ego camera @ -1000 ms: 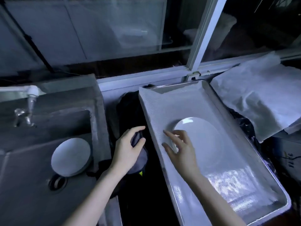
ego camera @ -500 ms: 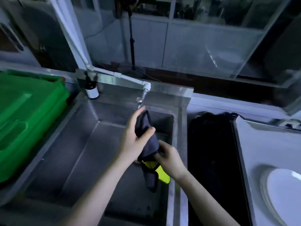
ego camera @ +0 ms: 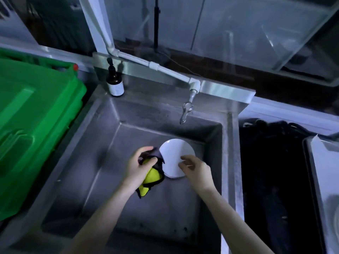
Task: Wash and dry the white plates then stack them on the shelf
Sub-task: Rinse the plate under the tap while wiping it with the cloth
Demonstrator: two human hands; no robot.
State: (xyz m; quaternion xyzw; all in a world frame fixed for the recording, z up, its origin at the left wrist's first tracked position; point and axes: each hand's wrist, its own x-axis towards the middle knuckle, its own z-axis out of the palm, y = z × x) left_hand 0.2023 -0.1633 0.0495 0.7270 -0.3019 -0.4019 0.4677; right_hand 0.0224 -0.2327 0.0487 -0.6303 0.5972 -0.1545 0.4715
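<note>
A white plate lies in the steel sink, below the tap. My left hand grips a dark and yellow cloth just left of the plate, the cloth's dark edge overlapping the plate's left rim. My right hand hovers over the plate's right edge with fingers loosely bent; whether it touches the plate is unclear. At the far right edge a pale tray shows.
A green plastic bin stands left of the sink. A brown pump bottle sits on the sink's back ledge. A white pipe feeds the tap. A black mat lies between sink and tray.
The view swung from the tray to the sink. The right hand let go of the cloth and moved over the plate in the sink. The left hand kept the cloth and lowered it.
</note>
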